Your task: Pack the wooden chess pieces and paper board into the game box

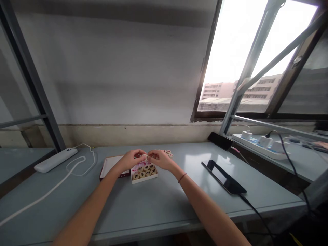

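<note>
Two forearms (89,201) cross the front edge of the tabletop (153,215); left hand (129,160) and right hand (162,160) together, fingertips pinching 1 pale disc (145,157) over the small box (145,179). Box looks part-filled: 7 marked discs (148,173) visible, pink pattern behind, rest hidden. At least 3 loose discs (170,155) outside, toward back edge. 1 shallow tray (111,163) left of box.

Pale light enters a brown-framed window (256,61) beside a grey wall (128,68) above a blue-grey table (179,201).
</note>
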The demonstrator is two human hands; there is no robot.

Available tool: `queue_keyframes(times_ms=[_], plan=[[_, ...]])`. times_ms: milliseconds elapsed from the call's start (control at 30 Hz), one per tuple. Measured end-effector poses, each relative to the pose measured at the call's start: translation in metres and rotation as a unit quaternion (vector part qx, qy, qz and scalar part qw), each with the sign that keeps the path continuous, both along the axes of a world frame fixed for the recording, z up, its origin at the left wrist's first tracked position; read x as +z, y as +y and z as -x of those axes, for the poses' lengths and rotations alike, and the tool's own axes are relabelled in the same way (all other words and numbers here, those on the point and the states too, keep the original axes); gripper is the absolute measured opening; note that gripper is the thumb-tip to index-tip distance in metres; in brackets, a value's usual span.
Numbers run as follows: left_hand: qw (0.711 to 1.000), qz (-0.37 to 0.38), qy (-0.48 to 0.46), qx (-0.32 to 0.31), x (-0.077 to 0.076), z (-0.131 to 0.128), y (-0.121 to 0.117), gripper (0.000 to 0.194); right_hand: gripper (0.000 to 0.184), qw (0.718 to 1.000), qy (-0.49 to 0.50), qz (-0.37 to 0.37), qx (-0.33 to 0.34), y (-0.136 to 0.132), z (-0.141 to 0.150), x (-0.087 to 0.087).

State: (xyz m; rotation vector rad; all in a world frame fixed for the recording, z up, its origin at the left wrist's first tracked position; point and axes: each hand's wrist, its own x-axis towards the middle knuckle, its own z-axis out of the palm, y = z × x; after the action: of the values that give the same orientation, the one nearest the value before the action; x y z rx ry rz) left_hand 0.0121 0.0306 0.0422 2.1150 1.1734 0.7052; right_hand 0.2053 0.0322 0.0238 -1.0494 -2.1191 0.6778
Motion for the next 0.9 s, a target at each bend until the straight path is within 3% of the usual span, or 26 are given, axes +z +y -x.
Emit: queue_keyframes(times_ms=[100, 200, 367, 533, 600, 667, 767, 833, 900], plan=[[0.999, -0.003, -0.006, 0.047, -0.004, -0.003, 0.000, 0.047, 0.023, 0.996, -0.003, 0.019, -0.085, 0.010, -0.015, -0.002], [0.996, -0.002, -0.012, 0.088, -0.006, -0.002, 0.001, 0.046, 0.023, 0.980, -0.072, 0.058, -0.174, 0.020, -0.035, -0.006], [0.996, -0.008, -0.037, 0.083, -0.013, 0.002, 0.007, 0.041, 0.030, 0.963, -0.189, 0.147, -0.122, 0.029, -0.048, -0.018], [0.998, 0.024, -0.052, 0.038, -0.015, -0.008, 0.001, 0.044, 0.040, 0.963, -0.185, 0.084, -0.178, 0.022, -0.041, -0.013], [0.998, 0.025, -0.061, 0.019, -0.013, -0.016, -0.005, 0.041, 0.042, 0.979, -0.120, 0.091, -0.135, 0.014, -0.036, -0.004], [0.998, 0.014, -0.067, -0.001, -0.012, -0.022, -0.012, 0.040, 0.045, 0.989, -0.043, 0.134, -0.048, 0.004, -0.029, 0.006], [0.998, -0.030, -0.055, -0.017, -0.011, -0.026, -0.016, 0.038, 0.045, 0.980, 0.037, 0.192, 0.045, -0.005, -0.022, 0.015], [0.998, -0.066, -0.004, -0.006, -0.012, -0.023, -0.014, 0.041, 0.043, 0.976, 0.054, 0.205, 0.049, -0.005, -0.022, 0.015], [0.991, -0.091, 0.090, 0.029, -0.013, -0.014, -0.008, 0.047, 0.041, 0.980, 0.022, 0.196, -0.005, 0.001, -0.027, 0.010]])
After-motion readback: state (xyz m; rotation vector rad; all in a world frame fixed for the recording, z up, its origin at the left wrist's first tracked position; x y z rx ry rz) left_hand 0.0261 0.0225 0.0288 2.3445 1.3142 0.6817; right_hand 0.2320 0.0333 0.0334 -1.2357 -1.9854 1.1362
